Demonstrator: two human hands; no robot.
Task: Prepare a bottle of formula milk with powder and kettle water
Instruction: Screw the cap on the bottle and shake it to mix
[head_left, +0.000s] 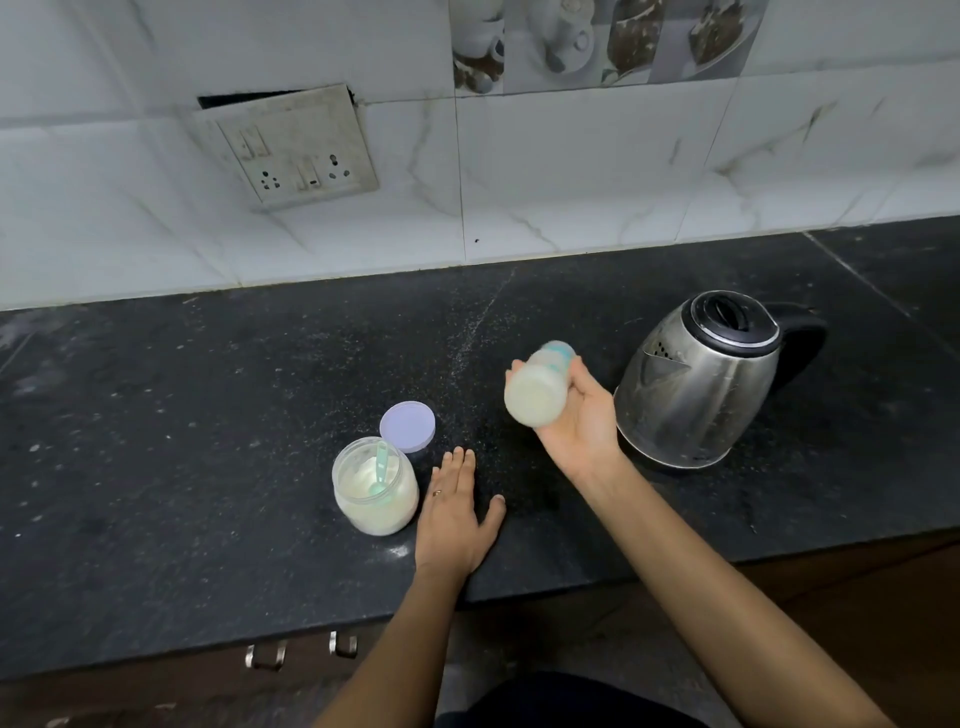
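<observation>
Fingers (586, 378) of right hand (579, 431) wrap tilted bottle (536, 397).

A single wide-angle view looks from the person's head, forward and steeply down onto the dark desk (208, 415). It sits close above. Both forearms enter from the lower edge, and the left hand (451, 512) and the right hand (576, 421), which holds the bottle (537, 392), lie near the centre. The tiled wall (571, 182) fills the top, its lines bowed by the lens.
</observation>
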